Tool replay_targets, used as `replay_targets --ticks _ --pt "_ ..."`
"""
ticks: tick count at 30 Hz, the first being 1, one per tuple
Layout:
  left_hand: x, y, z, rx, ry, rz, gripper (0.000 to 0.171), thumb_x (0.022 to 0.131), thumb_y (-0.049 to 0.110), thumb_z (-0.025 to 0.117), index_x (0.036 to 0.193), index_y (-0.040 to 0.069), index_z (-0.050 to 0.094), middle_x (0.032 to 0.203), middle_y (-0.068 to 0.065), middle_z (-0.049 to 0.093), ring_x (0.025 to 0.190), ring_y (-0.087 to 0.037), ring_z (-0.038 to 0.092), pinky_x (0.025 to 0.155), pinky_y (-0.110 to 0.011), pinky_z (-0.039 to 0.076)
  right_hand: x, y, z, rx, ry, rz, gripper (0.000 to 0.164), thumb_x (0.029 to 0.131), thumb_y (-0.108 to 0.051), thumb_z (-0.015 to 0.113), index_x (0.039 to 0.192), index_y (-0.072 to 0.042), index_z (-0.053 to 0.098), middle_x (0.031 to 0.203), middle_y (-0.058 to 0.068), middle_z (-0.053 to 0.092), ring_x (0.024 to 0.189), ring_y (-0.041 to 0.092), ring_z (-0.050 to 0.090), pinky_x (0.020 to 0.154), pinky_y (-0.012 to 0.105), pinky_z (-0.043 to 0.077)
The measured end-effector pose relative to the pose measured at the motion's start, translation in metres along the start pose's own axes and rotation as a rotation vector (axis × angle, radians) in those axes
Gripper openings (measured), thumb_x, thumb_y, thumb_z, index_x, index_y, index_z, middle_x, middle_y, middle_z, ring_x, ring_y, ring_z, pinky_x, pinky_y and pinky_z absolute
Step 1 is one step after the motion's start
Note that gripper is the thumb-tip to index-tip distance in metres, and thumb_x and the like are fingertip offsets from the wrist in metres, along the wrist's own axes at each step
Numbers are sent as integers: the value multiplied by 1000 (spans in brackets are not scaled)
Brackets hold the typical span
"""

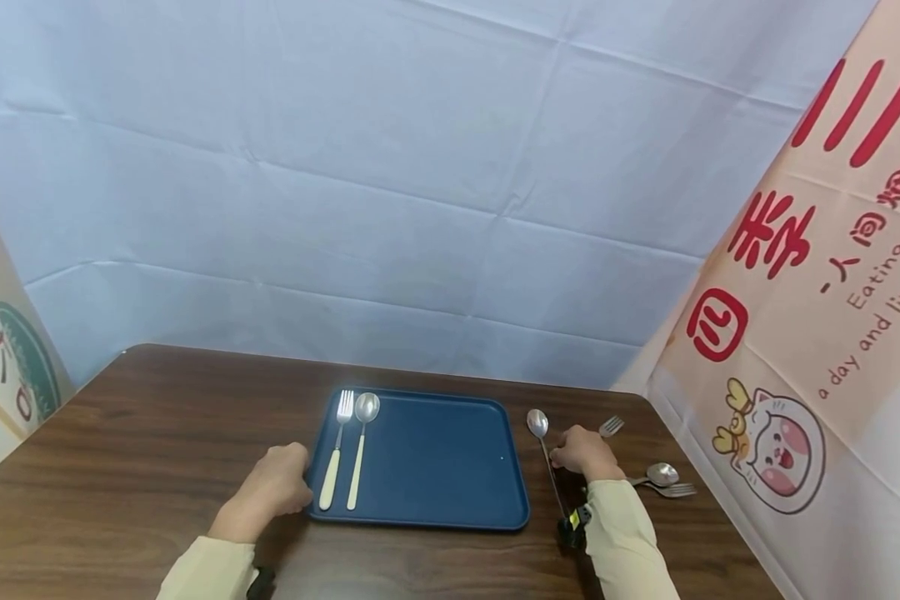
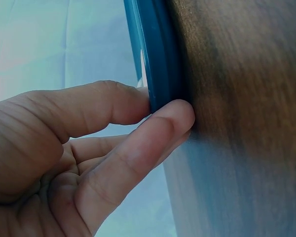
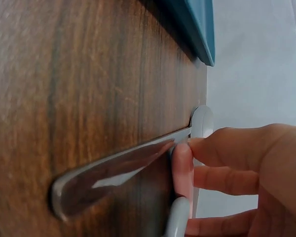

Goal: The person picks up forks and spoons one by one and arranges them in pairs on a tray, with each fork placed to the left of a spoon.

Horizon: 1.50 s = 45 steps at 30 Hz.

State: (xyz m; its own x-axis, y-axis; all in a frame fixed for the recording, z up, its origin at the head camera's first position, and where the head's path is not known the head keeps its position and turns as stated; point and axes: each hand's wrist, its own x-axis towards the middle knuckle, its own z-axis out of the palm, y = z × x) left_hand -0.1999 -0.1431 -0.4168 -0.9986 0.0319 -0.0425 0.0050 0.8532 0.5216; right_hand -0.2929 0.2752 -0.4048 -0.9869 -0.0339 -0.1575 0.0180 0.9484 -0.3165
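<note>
A dark blue tray (image 1: 435, 467) lies on the table, with a pale-handled fork (image 1: 332, 475) and a pale-handled spoon (image 1: 357, 475) side by side along its left end. My left hand (image 1: 273, 483) pinches the tray's left rim, the thumb above and fingers under the edge in the left wrist view. To the right of the tray lies a long metal spoon (image 1: 537, 423), its bowl pointing away from me. Thumb and fingertips of my right hand (image 1: 587, 454) pinch its handle (image 3: 123, 170) near the neck. The spoon's handle appears to lie against the tabletop.
Just beyond the right hand, a fork (image 1: 611, 426) shows only its head. Farther right, another spoon (image 1: 662, 474) and a fork (image 1: 677, 491) lie close together near the table's right edge. A pale cloth backdrop (image 1: 375, 208) hangs behind the table (image 1: 157, 433).
</note>
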Motion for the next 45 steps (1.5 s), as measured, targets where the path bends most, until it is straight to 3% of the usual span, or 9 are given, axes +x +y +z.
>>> replay_targets --ticks 4,13,22,31,45 --pt "0 0 0 5 -1 4 17 65 -9 60 61 3 48 56 -7 47 46 -17 44 43 -27 35 -2 0 1 18 -7 37 14 84 -10 56 72 -4 60 55 4 43 48 16 35 49 33 34" --pt "0 1 1 -6 -13 -2 17 67 -9 61 64 3 49 57 -7 48 47 -17 46 44 -27 36 -4 1 2 6 9 43 18 85 -7 55 68 -3 57 55 9 57 48 20 48 51 34 38" --pt "1 0 1 2 -13 -10 16 67 -8 61 64 3 49 58 -8 47 48 -18 45 44 -27 35 1 0 3 43 65 45 17 82 3 55 66 1 58 47 9 55 44 21 56 46 31 43" --pt "1 0 2 -1 -22 -26 16 68 -7 62 66 2 50 59 -8 47 50 -18 46 45 -28 36 3 2 4 28 79 58 10 81 6 54 72 6 59 45 8 55 44 20 56 51 33 46" --pt "1 0 1 -9 -16 -22 15 68 -8 62 66 2 50 59 -8 47 49 -18 46 44 -27 36 5 5 5 80 66 61 22 78 4 51 58 2 60 44 8 56 44 21 55 43 27 39"
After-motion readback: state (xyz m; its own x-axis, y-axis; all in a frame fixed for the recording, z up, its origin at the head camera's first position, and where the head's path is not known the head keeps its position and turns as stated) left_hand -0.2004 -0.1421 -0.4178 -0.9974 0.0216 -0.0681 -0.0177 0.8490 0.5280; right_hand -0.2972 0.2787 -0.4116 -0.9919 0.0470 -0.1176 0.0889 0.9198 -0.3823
